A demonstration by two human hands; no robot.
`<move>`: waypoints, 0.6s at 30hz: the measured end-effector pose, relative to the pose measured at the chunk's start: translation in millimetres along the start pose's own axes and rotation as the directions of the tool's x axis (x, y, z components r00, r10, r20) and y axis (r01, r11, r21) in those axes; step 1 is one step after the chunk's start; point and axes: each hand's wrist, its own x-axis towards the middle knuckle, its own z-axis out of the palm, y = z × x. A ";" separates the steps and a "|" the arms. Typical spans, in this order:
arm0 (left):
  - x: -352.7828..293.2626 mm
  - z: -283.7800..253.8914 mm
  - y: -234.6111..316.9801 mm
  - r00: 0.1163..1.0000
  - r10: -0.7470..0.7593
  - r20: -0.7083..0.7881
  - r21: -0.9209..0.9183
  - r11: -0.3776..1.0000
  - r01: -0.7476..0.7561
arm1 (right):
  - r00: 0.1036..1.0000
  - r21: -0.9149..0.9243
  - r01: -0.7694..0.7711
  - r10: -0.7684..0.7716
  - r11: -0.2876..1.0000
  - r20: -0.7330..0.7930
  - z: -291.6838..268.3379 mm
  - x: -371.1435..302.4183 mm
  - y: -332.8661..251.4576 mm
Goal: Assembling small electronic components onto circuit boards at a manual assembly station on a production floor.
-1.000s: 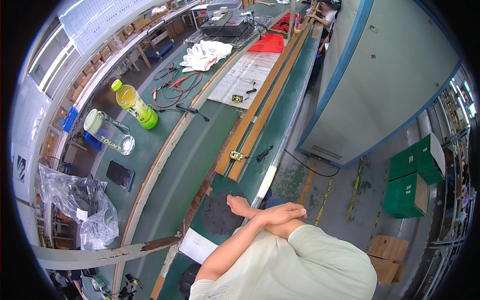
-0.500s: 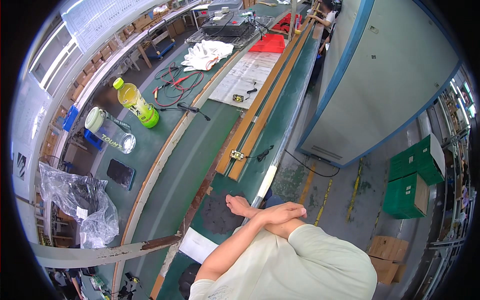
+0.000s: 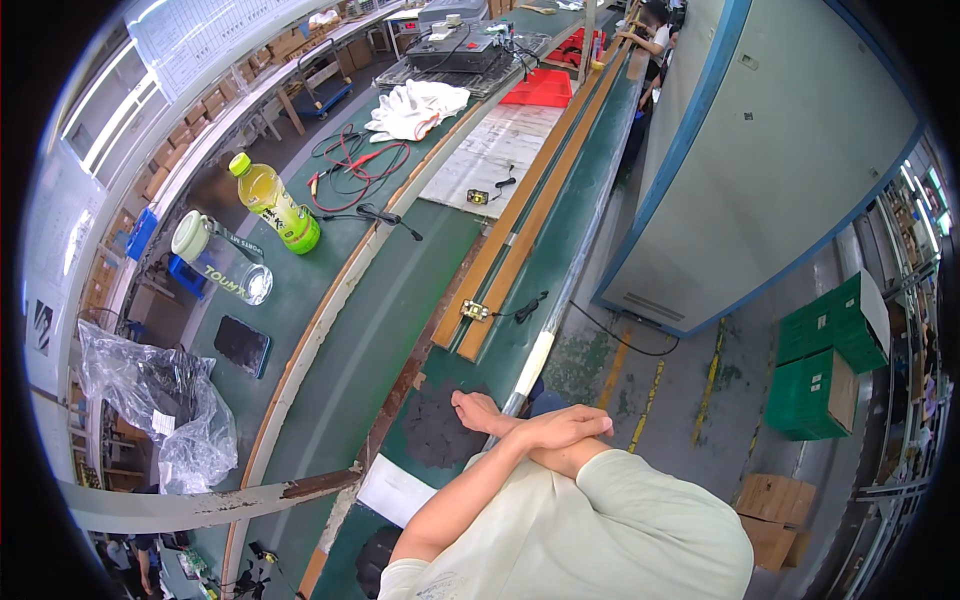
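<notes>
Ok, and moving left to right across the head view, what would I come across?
Clear plastic bag, yellow-green drink bottle, dark grey pile, right hand, left hand, green boxes. The forearms are crossed, so the right hand comes first.

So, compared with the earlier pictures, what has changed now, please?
Nothing visibly moved, and nothing was taken or released; only the camera view shifted very slightly. The left hand still lies over the right forearm, and the right hand remains by the dark grey pieces. The small module, brown strips and phone stayed.
</notes>
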 end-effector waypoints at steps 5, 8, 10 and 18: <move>-0.1 0.1 0.2 1.000 -0.015 -0.002 -0.013 1.000 0.015 | 1.000 0.007 0.011 -0.011 1.000 0.003 -1.0 -0.4 -0.4; 0.1 0.1 0.8 1.000 -0.024 0.000 -0.018 1.000 0.024 | 1.000 0.008 0.003 -0.003 1.000 0.001 -1.5 -0.2 -1.1; 0.1 0.0 0.9 1.000 -0.031 0.001 -0.021 0.999 0.031 | 1.000 0.009 -0.001 0.001 1.000 0.000 -2.4 -0.4 -1.9; 0.2 0.2 3.1 1.000 -0.029 0.000 -0.012 1.000 0.029 | 1.000 0.027 -0.018 0.018 0.999 0.024 -8.0 -2.2 -4.8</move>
